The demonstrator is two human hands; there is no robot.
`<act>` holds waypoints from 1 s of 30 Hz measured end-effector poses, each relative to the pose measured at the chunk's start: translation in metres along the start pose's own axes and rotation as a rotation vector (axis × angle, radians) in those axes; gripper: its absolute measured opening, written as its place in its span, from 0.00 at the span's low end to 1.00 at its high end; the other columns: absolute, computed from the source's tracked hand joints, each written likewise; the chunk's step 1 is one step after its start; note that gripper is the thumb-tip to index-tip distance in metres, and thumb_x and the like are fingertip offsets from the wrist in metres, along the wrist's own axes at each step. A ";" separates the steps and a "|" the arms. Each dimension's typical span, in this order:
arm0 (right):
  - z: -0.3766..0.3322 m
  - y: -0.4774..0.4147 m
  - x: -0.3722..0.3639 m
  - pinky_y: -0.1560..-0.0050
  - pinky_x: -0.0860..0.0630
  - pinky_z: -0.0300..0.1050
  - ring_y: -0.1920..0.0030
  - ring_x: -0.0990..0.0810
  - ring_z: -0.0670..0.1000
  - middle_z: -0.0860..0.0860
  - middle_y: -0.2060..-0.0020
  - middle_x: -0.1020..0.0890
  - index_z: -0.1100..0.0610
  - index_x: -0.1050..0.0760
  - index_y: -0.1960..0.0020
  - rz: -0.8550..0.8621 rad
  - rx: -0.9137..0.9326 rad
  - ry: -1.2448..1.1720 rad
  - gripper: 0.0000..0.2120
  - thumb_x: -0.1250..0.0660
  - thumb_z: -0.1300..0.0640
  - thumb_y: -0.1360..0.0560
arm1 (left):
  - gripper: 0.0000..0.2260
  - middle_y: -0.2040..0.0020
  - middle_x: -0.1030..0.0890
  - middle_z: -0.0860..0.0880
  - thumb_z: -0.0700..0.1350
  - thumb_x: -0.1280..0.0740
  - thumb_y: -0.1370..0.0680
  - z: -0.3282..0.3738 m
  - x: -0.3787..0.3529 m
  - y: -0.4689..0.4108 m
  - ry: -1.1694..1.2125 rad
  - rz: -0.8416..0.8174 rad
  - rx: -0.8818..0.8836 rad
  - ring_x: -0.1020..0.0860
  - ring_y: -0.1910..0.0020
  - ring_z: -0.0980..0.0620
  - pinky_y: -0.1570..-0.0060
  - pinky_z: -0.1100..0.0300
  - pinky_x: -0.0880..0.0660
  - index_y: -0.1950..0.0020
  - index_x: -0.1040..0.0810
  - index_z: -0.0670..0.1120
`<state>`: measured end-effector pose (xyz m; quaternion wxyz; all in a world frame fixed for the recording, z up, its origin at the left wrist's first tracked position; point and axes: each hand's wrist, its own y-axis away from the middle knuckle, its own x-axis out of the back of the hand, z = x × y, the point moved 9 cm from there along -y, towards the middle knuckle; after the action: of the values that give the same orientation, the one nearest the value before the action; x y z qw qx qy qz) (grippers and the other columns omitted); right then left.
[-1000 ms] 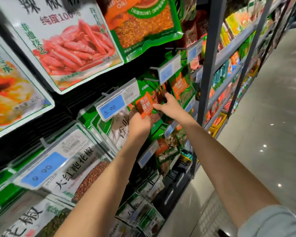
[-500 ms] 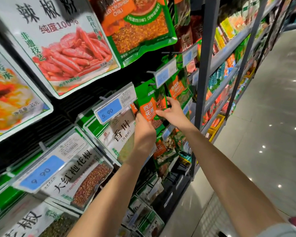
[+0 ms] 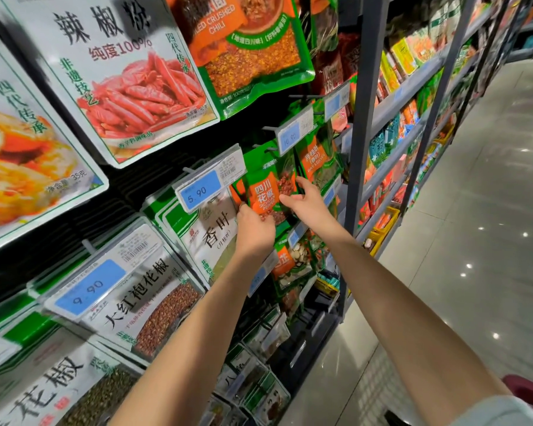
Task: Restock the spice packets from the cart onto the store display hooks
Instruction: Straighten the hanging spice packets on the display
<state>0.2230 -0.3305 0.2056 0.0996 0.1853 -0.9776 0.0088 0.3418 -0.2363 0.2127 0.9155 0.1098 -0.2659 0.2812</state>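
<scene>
A green and orange Sichuan pepper packet (image 3: 270,184) hangs on a display hook (image 3: 263,147) in the middle of the rack. My left hand (image 3: 254,229) grips the packet's lower left corner from below. My right hand (image 3: 305,199) touches its right side, thumb on the front and fingers reaching behind the edge. A bay leaves packet (image 3: 316,161) of the same brand hangs just right of it. The cart is out of view.
Price tags 5.90 (image 3: 210,181) and 10.90 (image 3: 294,133) jut out on hook arms near my hands. A white bay leaf packet (image 3: 210,238) hangs to the left. A grey shelf upright (image 3: 360,118) stands right of the hooks. The tiled aisle floor (image 3: 474,241) lies to the right.
Both hands have drawn slightly down and out along the pepper packet. The packet now shows its full front, and the view has shifted a little downward and left.
</scene>
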 end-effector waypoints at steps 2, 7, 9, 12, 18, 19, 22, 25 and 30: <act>0.001 0.009 -0.002 0.39 0.31 0.45 0.33 0.29 0.53 0.55 0.30 0.33 0.53 0.43 0.24 -0.010 -0.003 -0.020 0.31 0.34 0.53 0.22 | 0.24 0.34 0.29 0.40 0.43 0.37 0.22 -0.010 -0.004 0.001 -0.001 -0.025 0.014 0.25 0.39 0.41 0.40 0.41 0.26 0.29 0.40 0.45; 0.006 0.056 -0.004 0.40 0.29 0.45 0.38 0.25 0.52 0.53 0.38 0.24 0.54 0.34 0.28 0.062 -0.023 -0.065 0.21 0.37 0.54 0.20 | 0.21 0.35 0.29 0.37 0.41 0.40 0.22 -0.008 0.015 0.048 -0.149 0.056 -0.237 0.28 0.36 0.40 0.36 0.47 0.30 0.30 0.34 0.36; 0.013 0.082 -0.008 0.51 0.25 0.42 0.46 0.21 0.56 0.55 0.46 0.21 0.57 0.29 0.32 0.104 -0.021 -0.070 0.17 0.38 0.57 0.20 | 0.14 0.41 0.26 0.42 0.40 0.40 0.21 -0.016 0.026 0.083 -0.216 0.092 -0.348 0.27 0.42 0.43 0.45 0.53 0.28 0.37 0.28 0.39; 0.037 0.119 -0.021 0.64 0.28 0.32 0.58 0.22 0.51 0.52 0.55 0.20 0.56 0.23 0.44 0.152 -0.059 -0.069 0.10 0.39 0.56 0.20 | 0.11 0.39 0.29 0.53 0.43 0.41 0.18 -0.059 0.030 0.128 -0.202 -0.025 -0.301 0.29 0.41 0.55 0.48 0.65 0.36 0.36 0.28 0.48; 0.104 0.171 -0.077 0.49 0.24 0.47 0.54 0.20 0.52 0.51 0.57 0.18 0.54 0.22 0.57 0.156 -0.153 -0.036 0.08 0.38 0.58 0.21 | 0.16 0.33 0.28 0.52 0.43 0.41 0.18 -0.143 0.027 0.169 -0.221 -0.128 -0.196 0.29 0.36 0.51 0.38 0.61 0.33 0.30 0.30 0.46; 0.112 0.180 -0.084 0.46 0.23 0.49 0.52 0.20 0.53 0.52 0.57 0.18 0.52 0.23 0.57 0.174 -0.169 -0.052 0.08 0.37 0.59 0.21 | 0.17 0.32 0.29 0.51 0.43 0.41 0.18 -0.153 0.027 0.172 -0.234 -0.137 -0.183 0.30 0.34 0.52 0.37 0.61 0.34 0.29 0.31 0.45; 0.137 0.200 -0.097 0.46 0.25 0.51 0.54 0.21 0.54 0.54 0.59 0.20 0.53 0.22 0.58 0.226 -0.219 -0.149 0.10 0.37 0.62 0.21 | 0.19 0.30 0.31 0.50 0.43 0.42 0.18 -0.177 0.024 0.171 -0.245 -0.176 -0.153 0.34 0.30 0.53 0.34 0.63 0.38 0.26 0.34 0.44; 0.151 0.197 -0.093 0.55 0.30 0.41 0.57 0.24 0.49 0.53 0.57 0.20 0.60 0.22 0.45 0.268 -0.228 -0.085 0.09 0.38 0.61 0.21 | 0.21 0.28 0.33 0.48 0.43 0.41 0.18 -0.190 0.004 0.154 -0.266 -0.261 -0.170 0.34 0.29 0.51 0.33 0.61 0.38 0.25 0.37 0.44; 0.167 0.134 -0.058 0.53 0.29 0.40 0.55 0.24 0.48 0.54 0.45 0.21 0.60 0.29 0.33 0.294 -0.178 0.194 0.17 0.38 0.59 0.21 | 0.20 0.31 0.30 0.46 0.41 0.39 0.19 -0.185 -0.035 0.097 -0.069 -0.223 -0.166 0.32 0.31 0.48 0.35 0.61 0.36 0.27 0.34 0.43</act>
<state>0.1953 -0.1934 0.0329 0.2070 0.0294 -0.9768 -0.0455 0.3402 -0.1087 0.0441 0.9373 0.0720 -0.3059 0.1507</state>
